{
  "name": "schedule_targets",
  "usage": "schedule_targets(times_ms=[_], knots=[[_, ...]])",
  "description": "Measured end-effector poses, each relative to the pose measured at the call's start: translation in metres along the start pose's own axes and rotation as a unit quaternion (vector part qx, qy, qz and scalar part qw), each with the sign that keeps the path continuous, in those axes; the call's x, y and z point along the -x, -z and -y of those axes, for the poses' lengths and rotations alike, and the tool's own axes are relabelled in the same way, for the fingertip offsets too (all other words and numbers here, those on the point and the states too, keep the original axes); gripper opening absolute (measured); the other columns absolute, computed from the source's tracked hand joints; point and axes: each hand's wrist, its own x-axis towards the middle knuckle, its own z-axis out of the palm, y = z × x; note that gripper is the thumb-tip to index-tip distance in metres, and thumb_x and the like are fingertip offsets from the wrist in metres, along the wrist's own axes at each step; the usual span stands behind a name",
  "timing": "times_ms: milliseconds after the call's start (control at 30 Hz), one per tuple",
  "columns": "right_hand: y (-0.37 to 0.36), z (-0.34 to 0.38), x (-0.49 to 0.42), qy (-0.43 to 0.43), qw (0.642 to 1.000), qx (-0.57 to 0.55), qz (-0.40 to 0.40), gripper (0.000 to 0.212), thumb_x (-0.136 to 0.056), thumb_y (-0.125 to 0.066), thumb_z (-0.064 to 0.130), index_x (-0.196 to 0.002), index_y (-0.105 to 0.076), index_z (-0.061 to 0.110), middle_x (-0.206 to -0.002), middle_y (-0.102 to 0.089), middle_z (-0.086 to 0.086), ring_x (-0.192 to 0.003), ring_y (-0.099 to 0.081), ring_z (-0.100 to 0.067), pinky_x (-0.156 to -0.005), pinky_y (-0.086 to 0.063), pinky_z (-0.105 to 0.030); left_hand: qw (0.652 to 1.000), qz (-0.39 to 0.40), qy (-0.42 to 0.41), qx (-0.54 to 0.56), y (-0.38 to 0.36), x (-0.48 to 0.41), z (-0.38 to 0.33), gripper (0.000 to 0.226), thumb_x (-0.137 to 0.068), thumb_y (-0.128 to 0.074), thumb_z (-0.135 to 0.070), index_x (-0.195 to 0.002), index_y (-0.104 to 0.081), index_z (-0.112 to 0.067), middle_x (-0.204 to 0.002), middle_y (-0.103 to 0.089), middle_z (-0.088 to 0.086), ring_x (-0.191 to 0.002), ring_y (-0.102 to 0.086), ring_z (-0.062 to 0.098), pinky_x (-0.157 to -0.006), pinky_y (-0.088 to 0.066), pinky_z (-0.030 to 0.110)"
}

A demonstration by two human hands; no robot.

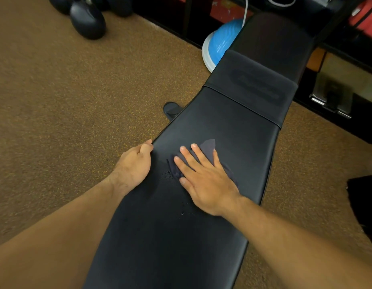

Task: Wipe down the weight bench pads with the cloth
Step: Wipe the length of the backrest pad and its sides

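Fingers (201,157) over half-hidden cloth (209,146)

Only the person's two arms show, both uncovered from the wrist back to the lower edge of the view. The left forearm (62,236), mostly to the left of the long black vinyl weight bench pad (222,122), is broad and smooth, with a patch of fine hair near the wrist, just beside the pad's left edge. The left hand (136,163) shows its back and knuckles. The right forearm (295,236), at the pad's right edge, is likewise bare, with fainter hair. The right hand (204,182), over the pad's middle, has short, neatly trimmed fingernails (194,145) and visible knuckle creases.
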Motion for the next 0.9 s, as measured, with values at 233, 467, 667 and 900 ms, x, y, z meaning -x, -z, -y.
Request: schedule_targets(times_ms=[233,467,667,900], knots=[[-0.005,0.003,0.014,-0.004,1.000,0.006,0.029,0.054,-0.104,-0.014,0.044,-0.155,-0.005,0.029,-0.161,0.012,0.010,-0.144,0.026,-0.014,-0.111,0.016,-0.050,1.000,-0.004,0.019,0.022,0.001,-0.002,0.001,0.044,-0.099,-0.035,-0.038,-0.138,-0.053,-0.031,-0.147,-0.047,0.003,-0.136,-0.039,0.024,-0.114,-0.027,0.036],[0.011,0.018,-0.045,0.002,1.000,0.006,0.006,0.054,-0.104,-0.017,0.042,-0.156,-0.006,0.029,-0.163,0.008,0.007,-0.148,0.019,-0.018,-0.112,0.015,-0.052,0.994,0.028,0.048,0.094,0.006,-0.010,0.005,0.049,-0.091,-0.040,-0.050,-0.119,-0.068,-0.022,-0.126,-0.064,0.004,-0.117,-0.056,0.021,-0.108,-0.038,0.040],[0.006,0.021,-0.032,0.003,1.000,-0.007,-0.012,0.053,-0.104,-0.021,0.041,-0.155,-0.015,0.026,-0.164,0.000,0.005,-0.149,0.014,-0.018,-0.111,0.016,-0.048,0.994,0.040,0.035,0.096,0.015,-0.018,0.009,0.080,-0.066,-0.038,-0.065,-0.118,-0.068,-0.013,-0.128,-0.064,0.004,-0.121,-0.055,0.021,-0.112,-0.034,0.044],[-0.001,0.026,-0.011,0.005,1.000,0.011,0.010,0.053,-0.103,-0.022,0.042,-0.153,-0.025,0.026,-0.163,-0.013,0.003,-0.149,0.005,-0.018,-0.111,0.006,-0.050,0.994,0.021,0.027,0.101,0.017,-0.013,0.022,0.078,-0.064,-0.035,-0.066,-0.114,-0.070,-0.016,-0.129,-0.063,0.004,-0.124,-0.054,0.022,-0.112,-0.033,0.044]])
